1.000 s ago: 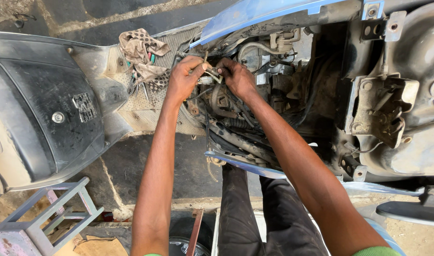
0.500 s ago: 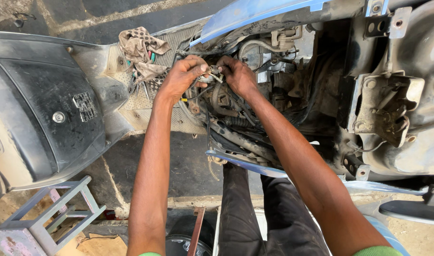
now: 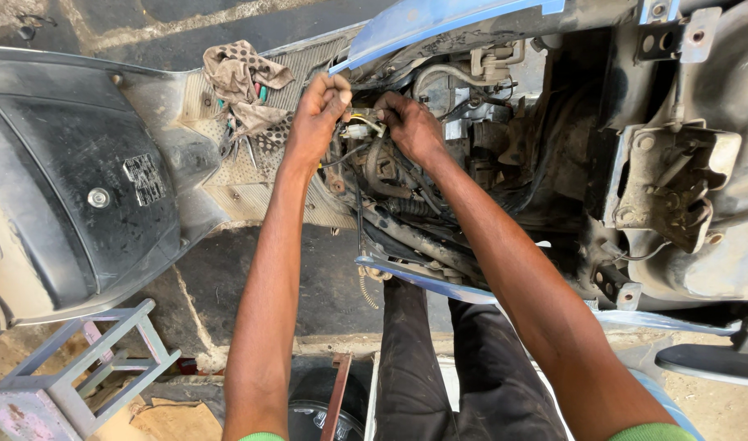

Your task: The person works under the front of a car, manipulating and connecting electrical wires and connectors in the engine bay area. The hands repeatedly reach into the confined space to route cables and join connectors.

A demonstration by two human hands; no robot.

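Observation:
Both my hands reach into the opened body of a scooter. My left hand point(image 3: 318, 114) is closed in a fist around one end of a small white wiring connector point(image 3: 359, 129) with yellow and green wires. My right hand point(image 3: 408, 122) grips the same connector and its wires from the right side. The two hands almost touch. Below them lie a dark hose, cables and greasy engine parts point(image 3: 390, 175). The connector's body is mostly hidden by my fingers.
A dirty rag point(image 3: 239, 77) with small tools lies on the scooter's footboard point(image 3: 243, 175). The black seat point(image 3: 72, 180) is at left, blue body panels point(image 3: 439, 24) above and below. A metal stool point(image 3: 72, 376) stands at lower left. A grey bracket point(image 3: 676, 184) is at right.
Both hands have stayed on the connector, shifting slightly; the left hand has closed tighter into a fist. The view has moved a little.

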